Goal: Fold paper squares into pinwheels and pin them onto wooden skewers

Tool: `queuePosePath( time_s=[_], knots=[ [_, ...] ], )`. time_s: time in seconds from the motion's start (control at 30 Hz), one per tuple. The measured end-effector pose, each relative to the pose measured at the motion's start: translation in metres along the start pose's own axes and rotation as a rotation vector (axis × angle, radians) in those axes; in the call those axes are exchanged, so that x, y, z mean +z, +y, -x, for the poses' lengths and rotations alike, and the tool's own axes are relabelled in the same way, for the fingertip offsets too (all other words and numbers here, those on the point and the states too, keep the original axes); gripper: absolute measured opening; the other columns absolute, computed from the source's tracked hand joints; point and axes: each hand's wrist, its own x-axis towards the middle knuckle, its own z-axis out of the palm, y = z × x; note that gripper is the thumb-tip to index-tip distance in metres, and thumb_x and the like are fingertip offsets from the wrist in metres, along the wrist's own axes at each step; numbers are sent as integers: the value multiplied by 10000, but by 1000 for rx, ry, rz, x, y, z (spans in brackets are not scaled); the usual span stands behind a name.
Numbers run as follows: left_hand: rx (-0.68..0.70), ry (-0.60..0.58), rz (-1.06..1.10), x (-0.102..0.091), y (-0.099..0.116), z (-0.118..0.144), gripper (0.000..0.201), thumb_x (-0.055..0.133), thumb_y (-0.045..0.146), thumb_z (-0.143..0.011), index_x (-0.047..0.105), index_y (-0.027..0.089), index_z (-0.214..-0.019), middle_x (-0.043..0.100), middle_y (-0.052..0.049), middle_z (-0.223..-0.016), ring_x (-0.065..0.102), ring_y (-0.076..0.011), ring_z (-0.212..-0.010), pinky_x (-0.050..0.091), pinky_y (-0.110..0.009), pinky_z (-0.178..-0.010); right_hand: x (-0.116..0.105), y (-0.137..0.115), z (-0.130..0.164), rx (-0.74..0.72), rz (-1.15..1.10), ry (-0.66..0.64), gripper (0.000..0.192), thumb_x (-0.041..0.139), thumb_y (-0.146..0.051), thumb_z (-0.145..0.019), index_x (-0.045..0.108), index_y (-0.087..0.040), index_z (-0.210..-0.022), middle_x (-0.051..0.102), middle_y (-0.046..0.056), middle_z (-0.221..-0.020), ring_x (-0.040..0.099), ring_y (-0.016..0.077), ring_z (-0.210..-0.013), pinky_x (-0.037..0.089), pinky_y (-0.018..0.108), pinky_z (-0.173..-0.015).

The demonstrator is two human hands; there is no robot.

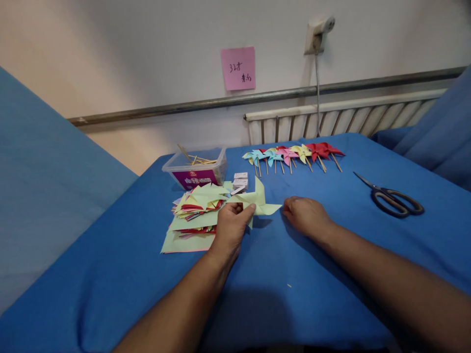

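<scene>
My left hand pinches a light green paper pinwheel that lies over the blue cloth, thumb and fingers closed on its centre. Just to its right my right hand rests knuckles up on the cloth with fingers curled; whether it holds anything is hidden. A stack of folded coloured paper pieces lies by my left hand.
A clear plastic box with wooden sticks stands behind the stack, with small white packets beside it. A row of finished pinwheels on sticks lies at the back. Scissors lie at the right. The blue cloth table ends near me.
</scene>
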Motion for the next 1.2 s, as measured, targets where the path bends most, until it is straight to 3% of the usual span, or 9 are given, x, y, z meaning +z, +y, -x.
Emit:
queuePosePath(
  time_s=[0.3,0.57,1.03,1.13,1.2],
  knots=[
    [-6,-8,-17,1,0,0,283,807,298,-570,698,119,-760,681,-34,-663,616,-143,-585,472,-240,-567,-3,-8,3,-68,149,30,258,414,-237,-909,664,-173,-907,689,90,-900,653,220,-775,382,302,-622],
    [-21,0,-3,4,6,3,260,810,279,-559,698,126,-737,667,-17,-616,583,-124,-538,450,-225,-534,-6,-10,5,-50,153,34,277,394,-214,-913,667,-172,-938,684,102,-907,658,229,-782,417,308,-629],
    [-7,-12,-36,-2,-3,-1,299,805,331,-572,675,116,-734,653,-24,-643,582,-122,-558,448,-228,-543,-7,-8,7,0,115,-29,280,399,-151,-902,677,-149,-938,691,132,-939,663,231,-815,430,292,-634],
    [-8,0,-49,-3,-4,-3,297,804,334,-572,675,115,-726,650,-23,-632,581,-123,-550,449,-230,-539,-8,-1,4,-3,-16,69,237,448,-187,-897,682,-163,-926,698,103,-932,658,222,-810,439,295,-662],
    [-3,1,-54,-3,-5,-3,290,802,328,-578,679,116,-732,652,-25,-633,591,-129,-564,456,-234,-555,-11,2,4,-19,-194,241,211,480,-223,-901,683,-177,-937,700,75,-937,650,200,-827,450,287,-714]
  ],
)
